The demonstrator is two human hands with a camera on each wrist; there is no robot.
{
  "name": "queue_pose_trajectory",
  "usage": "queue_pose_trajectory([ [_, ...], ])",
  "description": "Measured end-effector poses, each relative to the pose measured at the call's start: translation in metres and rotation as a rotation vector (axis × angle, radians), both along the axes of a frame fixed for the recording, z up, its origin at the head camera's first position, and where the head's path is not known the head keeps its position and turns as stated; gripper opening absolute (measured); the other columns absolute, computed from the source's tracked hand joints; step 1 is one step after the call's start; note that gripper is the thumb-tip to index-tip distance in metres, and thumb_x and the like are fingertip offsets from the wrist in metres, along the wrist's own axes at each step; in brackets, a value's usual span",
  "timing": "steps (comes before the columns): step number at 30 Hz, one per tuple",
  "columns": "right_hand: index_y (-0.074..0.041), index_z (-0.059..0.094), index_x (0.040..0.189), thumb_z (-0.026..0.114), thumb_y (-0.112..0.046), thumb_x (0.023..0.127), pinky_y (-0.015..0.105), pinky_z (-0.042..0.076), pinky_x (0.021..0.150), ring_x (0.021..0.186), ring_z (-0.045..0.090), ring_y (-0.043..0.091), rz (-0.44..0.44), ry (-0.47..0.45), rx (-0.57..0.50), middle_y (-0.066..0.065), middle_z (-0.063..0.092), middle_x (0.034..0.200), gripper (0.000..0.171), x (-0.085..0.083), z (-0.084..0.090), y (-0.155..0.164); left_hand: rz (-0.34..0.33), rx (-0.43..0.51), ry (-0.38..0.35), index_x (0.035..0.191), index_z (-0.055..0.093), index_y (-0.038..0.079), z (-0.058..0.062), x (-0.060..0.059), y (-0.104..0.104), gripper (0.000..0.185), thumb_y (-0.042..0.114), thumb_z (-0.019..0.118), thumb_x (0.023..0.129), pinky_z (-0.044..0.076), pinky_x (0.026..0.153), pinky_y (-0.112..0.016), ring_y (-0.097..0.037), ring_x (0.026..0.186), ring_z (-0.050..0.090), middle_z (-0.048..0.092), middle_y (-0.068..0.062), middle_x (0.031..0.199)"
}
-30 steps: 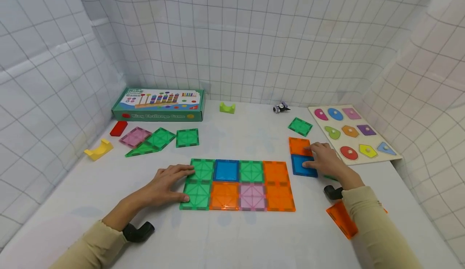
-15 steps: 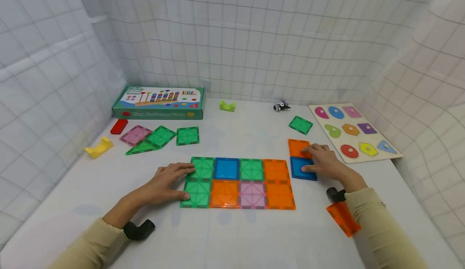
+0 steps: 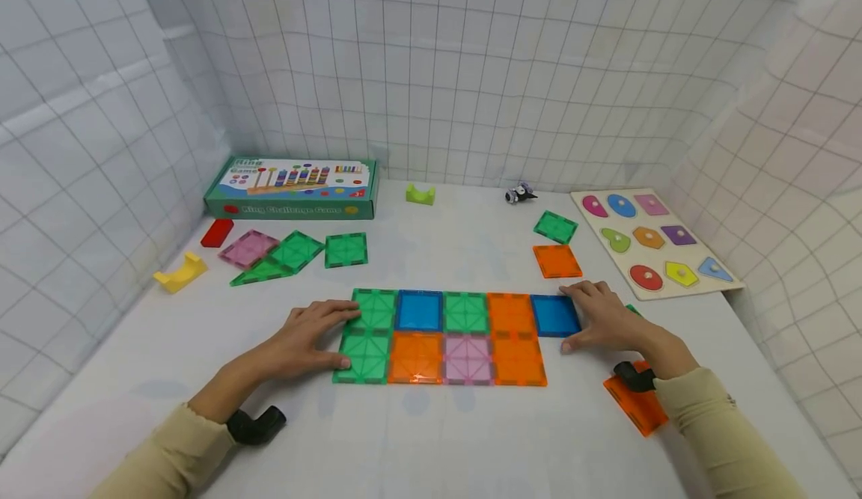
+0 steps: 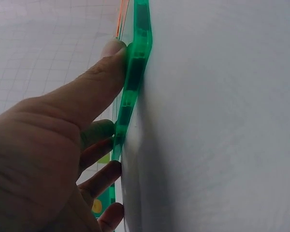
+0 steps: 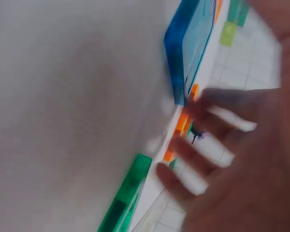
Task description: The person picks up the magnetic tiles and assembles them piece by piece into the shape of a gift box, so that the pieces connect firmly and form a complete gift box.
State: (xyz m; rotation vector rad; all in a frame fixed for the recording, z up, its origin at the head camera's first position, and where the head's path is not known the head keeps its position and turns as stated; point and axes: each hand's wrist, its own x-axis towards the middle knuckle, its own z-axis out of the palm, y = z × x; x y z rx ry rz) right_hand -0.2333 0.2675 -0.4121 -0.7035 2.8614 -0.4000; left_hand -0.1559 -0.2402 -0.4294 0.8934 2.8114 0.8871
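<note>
Square see-through magnetic tiles lie flat in two joined rows, with green tiles at the left end and orange tiles at the right. My left hand rests at the left edge, its thumb and fingertips touching the green tiles; the left wrist view has the thumb on a green tile's edge. Against the upper right orange tile sits a blue tile, extending the top row. Beside its right edge is my right hand, fingers spread; in the right wrist view its fingertips are just off the blue tile.
A loose orange tile and a green tile lie behind the right hand. More orange pieces are under the right wrist. A shape puzzle board stands at right, a game box at back left, near further tiles.
The blue tile has left the loose orange tile and moved toward me and left, onto the end of the top row. My right hand followed and its fingers loosened. My left hand stayed.
</note>
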Motion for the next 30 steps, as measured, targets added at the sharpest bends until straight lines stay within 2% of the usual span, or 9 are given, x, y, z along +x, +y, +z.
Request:
queue_pose_trajectory([
  [4, -0.001, 0.050, 0.135, 0.079, -0.055, 0.070, 0.055, 0.042, 0.088, 0.111, 0.038, 0.039, 0.025, 0.022, 0.034, 0.018, 0.048, 0.120, 0.089, 0.003, 0.000, 0.001, -0.003, 0.011, 0.003, 0.137, 0.050, 0.002, 0.000, 0.000, -0.001, 0.069, 0.039, 0.074, 0.083, 0.023, 0.094, -0.055, -0.037, 0.129, 0.034, 0.041, -0.015, 0.143],
  [8, 0.001, 0.058, 0.123, 0.081, -0.051, 0.069, 0.051, 0.042, 0.084, 0.102, 0.042, 0.034, 0.048, 0.099, 0.063, 0.014, 0.051, 0.107, 0.078, -0.003, 0.002, 0.004, -0.004, 0.015, -0.003, 0.137, 0.051, 0.003, -0.002, 0.000, -0.002, 0.069, 0.039, 0.074, 0.083, 0.025, 0.093, -0.053, -0.036, 0.129, 0.034, 0.041, -0.013, 0.144],
  [11, 0.003, 0.057, 0.122, 0.080, -0.053, 0.069, 0.054, 0.043, 0.086, 0.105, 0.041, 0.036, -0.003, 0.159, 0.073, 0.018, 0.050, 0.111, 0.080, -0.009, 0.004, 0.011, -0.006, 0.010, 0.007, 0.137, 0.050, 0.004, -0.003, 0.000, -0.002, 0.069, 0.040, 0.074, 0.083, 0.025, 0.093, -0.053, -0.035, 0.129, 0.034, 0.041, -0.013, 0.144],
  [15, 0.008, 0.051, 0.128, 0.079, -0.051, 0.073, 0.057, 0.042, 0.090, 0.110, 0.041, 0.040, -0.072, 0.193, -0.008, 0.026, 0.046, 0.121, 0.086, -0.019, 0.012, 0.006, -0.005, 0.003, 0.017, 0.137, 0.050, 0.003, 0.000, 0.001, -0.001, 0.071, 0.041, 0.073, 0.083, 0.025, 0.094, -0.054, -0.035, 0.129, 0.035, 0.041, -0.013, 0.144],
  [18, 0.008, 0.047, 0.132, 0.080, -0.046, 0.075, 0.057, 0.042, 0.092, 0.111, 0.042, 0.040, -0.059, 0.173, -0.094, 0.028, 0.044, 0.126, 0.086, -0.024, 0.023, -0.023, 0.004, -0.005, 0.008, 0.137, 0.050, 0.003, 0.001, 0.001, 0.000, 0.071, 0.041, 0.074, 0.082, 0.025, 0.095, -0.054, -0.035, 0.130, 0.036, 0.042, -0.013, 0.143],
  [22, 0.005, 0.048, 0.134, 0.080, -0.045, 0.075, 0.053, 0.042, 0.093, 0.112, 0.042, 0.036, -0.006, 0.125, -0.128, 0.024, 0.045, 0.126, 0.084, -0.034, 0.034, -0.077, 0.009, -0.012, -0.026, 0.138, 0.049, 0.004, -0.002, 0.000, 0.006, 0.072, 0.041, 0.074, 0.082, 0.023, 0.098, -0.054, -0.033, 0.131, 0.036, 0.041, -0.011, 0.144],
  [26, 0.003, 0.049, 0.135, 0.079, -0.047, 0.075, 0.050, 0.042, 0.094, 0.110, 0.044, 0.034, 0.040, 0.067, -0.124, 0.021, 0.047, 0.125, 0.084, -0.048, 0.032, -0.123, 0.001, -0.012, -0.033, 0.138, 0.049, 0.003, -0.003, 0.000, 0.014, 0.072, 0.040, 0.074, 0.082, 0.022, 0.100, -0.055, -0.032, 0.131, 0.037, 0.040, -0.010, 0.145],
  [30, 0.003, 0.048, 0.136, 0.077, -0.050, 0.076, 0.047, 0.041, 0.096, 0.111, 0.043, 0.033, 0.063, 0.013, -0.100, 0.022, 0.045, 0.128, 0.085, -0.061, 0.021, -0.156, -0.009, -0.020, -0.019, 0.139, 0.048, 0.002, -0.001, -0.001, 0.019, 0.072, 0.038, 0.075, 0.083, 0.022, 0.100, -0.055, -0.031, 0.131, 0.038, 0.040, -0.010, 0.145],
])
